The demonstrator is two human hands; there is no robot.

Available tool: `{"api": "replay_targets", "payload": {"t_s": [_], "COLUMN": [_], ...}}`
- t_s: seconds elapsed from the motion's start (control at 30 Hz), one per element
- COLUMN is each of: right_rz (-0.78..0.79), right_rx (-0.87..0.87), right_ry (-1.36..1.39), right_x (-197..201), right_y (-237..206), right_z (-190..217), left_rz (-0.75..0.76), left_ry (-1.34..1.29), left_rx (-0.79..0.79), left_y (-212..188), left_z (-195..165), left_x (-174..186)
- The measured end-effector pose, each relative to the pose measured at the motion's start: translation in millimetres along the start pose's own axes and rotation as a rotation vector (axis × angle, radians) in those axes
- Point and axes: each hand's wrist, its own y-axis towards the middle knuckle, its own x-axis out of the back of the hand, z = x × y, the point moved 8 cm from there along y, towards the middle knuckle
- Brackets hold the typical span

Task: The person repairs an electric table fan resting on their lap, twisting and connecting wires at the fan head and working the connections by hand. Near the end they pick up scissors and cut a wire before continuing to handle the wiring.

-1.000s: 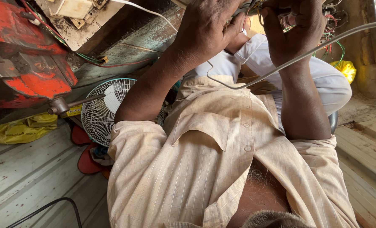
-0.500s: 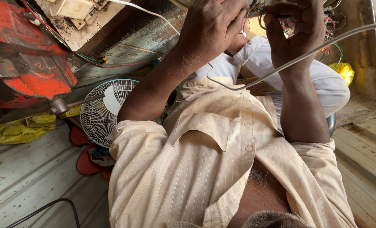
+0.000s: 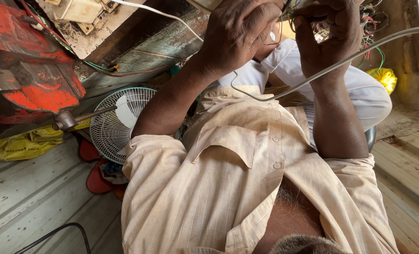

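1. The work sits at the top middle of the frame, where both hands meet over a tangle of thin coloured wires (image 3: 288,14) — red, green and yellow strands that run off toward the upper right. Loose ends still show between the hands, so I would judge the wiring job to be in progress, not finished; how much is already joined I cannot tell, since the hands cover most of it.

2. The left hand (image 3: 240,33) is curled nearly closed, its fingers (image 3: 261,21) bent in over the wires and seemingly pinching a strand, though the contact itself is hidden.

3. The right hand (image 3: 332,33) is also closed down, thumb and fingers drawn together around the same bundle at the top edge.

4. A grey cable (image 3: 341,63) crosses in front of the right wrist from the upper right and loops down toward the shirt — neither hand grips it.

5. At the left, a small table fan (image 3: 117,124) and a red vise (image 3: 28,70) lie untouched.
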Motion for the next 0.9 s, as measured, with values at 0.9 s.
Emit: {"api": "replay_targets", "payload": {"t_s": [0.9], "right_rz": [0.007], "right_rx": [0.031], "right_ry": [-0.143], "right_x": [2], "right_y": [7], "right_z": [13], "left_rz": [0.159], "left_ry": [-0.486], "left_rx": [0.232], "left_y": [11], "left_z": [13], "left_x": [7]}}
